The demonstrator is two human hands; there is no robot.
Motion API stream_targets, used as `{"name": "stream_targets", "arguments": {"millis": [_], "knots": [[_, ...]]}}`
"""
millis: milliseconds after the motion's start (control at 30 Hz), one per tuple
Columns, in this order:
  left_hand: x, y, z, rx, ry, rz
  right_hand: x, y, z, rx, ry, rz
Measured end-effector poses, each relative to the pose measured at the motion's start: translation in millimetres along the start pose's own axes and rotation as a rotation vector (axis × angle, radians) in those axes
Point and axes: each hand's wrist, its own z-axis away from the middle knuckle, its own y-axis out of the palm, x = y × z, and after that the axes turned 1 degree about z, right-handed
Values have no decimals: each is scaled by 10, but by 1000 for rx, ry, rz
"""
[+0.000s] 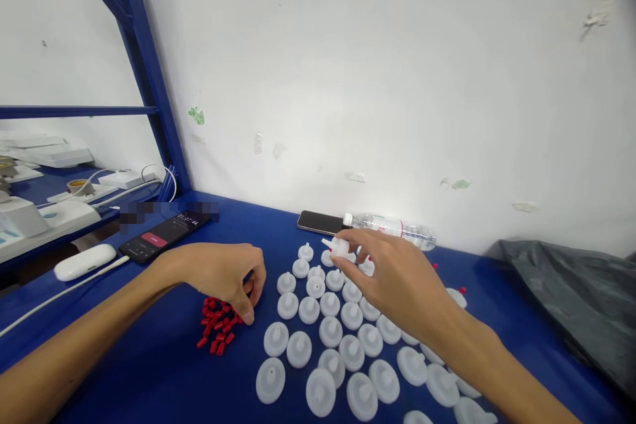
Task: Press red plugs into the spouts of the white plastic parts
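Note:
My right hand (387, 271) pinches a white plastic nozzle cap (340, 247) between thumb and fingers, its thin spout pointing left. It is held above rows of similar translucent white nozzle caps (299, 349), most lying with their spouts up. My left hand (231, 278) reaches down at the right edge of a pile of small red tip caps (218, 328). Its thumb and fingers are drawn together; whether a red cap is between them is hidden. Beyond my right forearm, a white nozzle cap bears a red tip (462, 290).
Against the wall lie a dark phone (320, 222) and a clear plastic bottle (392, 225). Another phone (166, 235), a white case (85, 262) and a cable (64, 296) are at the left. A dark plastic bag (571, 298) covers the right side of the blue table (149, 371).

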Motion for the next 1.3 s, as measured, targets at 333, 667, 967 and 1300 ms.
{"name": "stream_targets", "arguments": {"millis": [333,667,967,1300], "knots": [[-119,-4,-80,-313,183,189,-34,63,5,-22,-81,33],[-298,290,-305,-608,341,710,-7,182,48,-17,-106,44],[-292,333,-312,-492,348,998,-14,194,70,-120,-211,-81],[-356,372,-275,32,602,1232,47,198,113,-157,-450,-276]]}}
